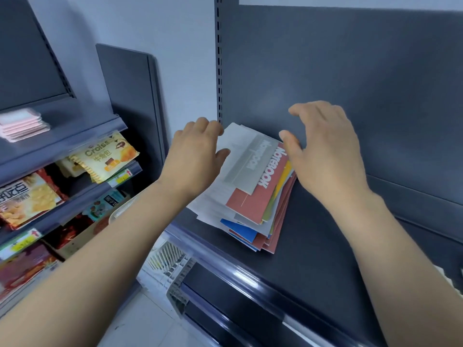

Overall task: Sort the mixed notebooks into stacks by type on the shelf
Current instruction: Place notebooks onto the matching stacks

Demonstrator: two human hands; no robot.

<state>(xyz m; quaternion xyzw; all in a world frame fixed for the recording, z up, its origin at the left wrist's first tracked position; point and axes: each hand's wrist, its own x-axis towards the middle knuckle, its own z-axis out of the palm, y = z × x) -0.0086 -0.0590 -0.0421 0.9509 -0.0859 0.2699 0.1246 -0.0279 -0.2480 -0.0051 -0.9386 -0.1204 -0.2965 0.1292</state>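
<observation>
Snack packets [105, 156] on neighbouring shelves far left; pink packs [22, 123] above them. White wire basket [166, 261] below shelf edge. Dark grey shelf [325, 246] bare right of pile. Mixed notebook pile [250, 186] at shelf's left end, against back panel; grey notebook [250, 164] on top, red notebook [260, 196] under it. Left hand [195, 156] rests on pile's left side, fingers curled over far edge, thumb on top cover. Right hand [325, 151] spread wide, thumb touching pile's right edge, holding nothing.
</observation>
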